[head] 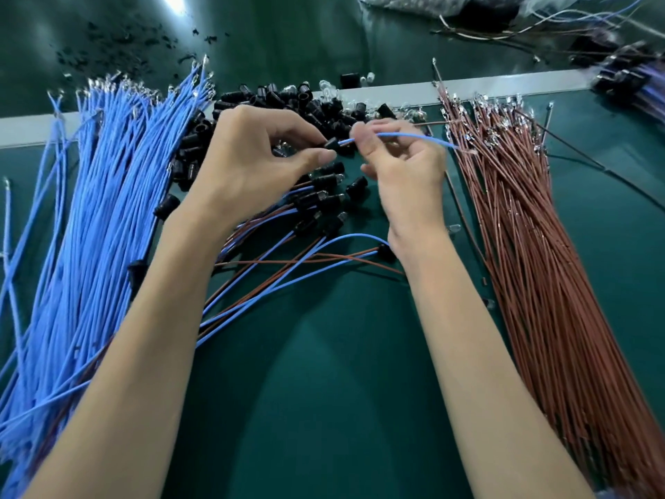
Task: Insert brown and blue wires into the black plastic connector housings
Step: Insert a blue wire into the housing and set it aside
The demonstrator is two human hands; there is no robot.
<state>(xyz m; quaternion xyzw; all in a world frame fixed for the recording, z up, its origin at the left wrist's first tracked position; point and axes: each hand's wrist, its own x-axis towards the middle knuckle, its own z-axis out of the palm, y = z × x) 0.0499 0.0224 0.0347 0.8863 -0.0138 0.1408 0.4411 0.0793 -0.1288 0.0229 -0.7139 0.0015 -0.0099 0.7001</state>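
Head view: green work surface (324, 390) seen from above, with both forearms reaching toward the far side.
Blue wire bundle (90, 210): fanned along the left, metal terminals at the far ends.
Left hand (248, 160): fingers curled, thumb and fingertips pinching one black housing.
Black housing (331, 143): held above the surface at centre, one end facing right.
Housing pile (288, 99): loose black housings heaped at far centre, behind the hands.
Assembled pieces (316, 207): housings trailing brown and blue wires, lying under the hands.
Single blue wire (396, 135): left end at the held housing; depth of entry cannot be told.
Right hand (406, 163): closed, thumb and forefinger pinching that wire just right of the housing.
Brown wire bundle (532, 246): lying along the right, terminals at the far ends.
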